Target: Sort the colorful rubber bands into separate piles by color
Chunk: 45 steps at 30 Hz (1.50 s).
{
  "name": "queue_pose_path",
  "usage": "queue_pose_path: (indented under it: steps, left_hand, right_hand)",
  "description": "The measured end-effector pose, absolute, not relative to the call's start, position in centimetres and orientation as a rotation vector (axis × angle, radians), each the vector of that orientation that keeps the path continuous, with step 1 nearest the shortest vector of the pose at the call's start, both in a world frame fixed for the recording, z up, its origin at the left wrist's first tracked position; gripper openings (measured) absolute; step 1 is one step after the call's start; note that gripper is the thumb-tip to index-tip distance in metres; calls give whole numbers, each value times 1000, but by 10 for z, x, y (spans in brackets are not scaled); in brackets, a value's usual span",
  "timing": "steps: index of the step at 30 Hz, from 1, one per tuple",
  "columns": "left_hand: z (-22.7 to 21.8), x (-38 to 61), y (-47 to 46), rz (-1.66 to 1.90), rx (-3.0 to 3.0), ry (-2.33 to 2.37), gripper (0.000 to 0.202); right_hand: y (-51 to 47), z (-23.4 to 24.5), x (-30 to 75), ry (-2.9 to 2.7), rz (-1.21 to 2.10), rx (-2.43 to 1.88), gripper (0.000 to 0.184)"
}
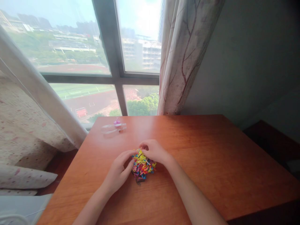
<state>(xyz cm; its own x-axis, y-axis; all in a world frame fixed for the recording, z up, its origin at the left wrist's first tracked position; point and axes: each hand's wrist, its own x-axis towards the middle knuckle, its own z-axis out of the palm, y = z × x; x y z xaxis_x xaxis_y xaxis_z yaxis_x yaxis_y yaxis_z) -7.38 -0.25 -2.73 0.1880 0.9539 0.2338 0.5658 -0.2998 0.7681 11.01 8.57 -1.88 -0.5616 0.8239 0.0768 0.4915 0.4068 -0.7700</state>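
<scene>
A heap of small, colourful rubber bands (143,164) lies on the wooden table (199,156), yellow on top with red, blue, purple and dark ones below. Against its left side rests my left hand (119,168), thumb and fingers apart, fingertips touching the bands. My right hand (153,151) reaches over the heap's upper right. Its fingers are curled and its thumb tip is brought close to them at the yellow bands; they seem to pinch a band, though it is mostly hidden.
Near the table's far left edge lies a clear plastic item with a purple part (117,124). Behind the table is a window (117,79) with patterned curtains (180,56) at both sides. A white surface (23,207) stands at lower left.
</scene>
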Motion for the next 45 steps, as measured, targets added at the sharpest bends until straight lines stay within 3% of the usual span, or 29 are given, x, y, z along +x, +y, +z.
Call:
queue_pose_path:
  steps: [12, 18, 24, 28, 40, 45]
  left_hand:
    - [-21, -71, -21, 825, 2170, 1458, 39]
    - [-31, -64, -31, 639, 2351, 1574, 52]
    - [-34, -53, -21, 558, 2413, 1627, 51]
    - [-33, -42, -9, 601, 2380, 1638, 48]
    - [-27, -63, -17, 803, 2189, 1654, 43]
    - [-20, -78, -39, 636, 2217, 1763, 60]
  right_hand:
    - [22, -4, 131, -2181, 871, -718, 22]
    - [27, -15, 149, -1987, 830, -891, 24]
    - [33, -33, 154, -1956, 706, -1095, 27]
    - [34, -40, 152, -2001, 666, -1123, 34]
    - [40, -42, 157, -1933, 718, -1194, 32]
    - [40, -45, 167, -2072, 579, -1385, 39]
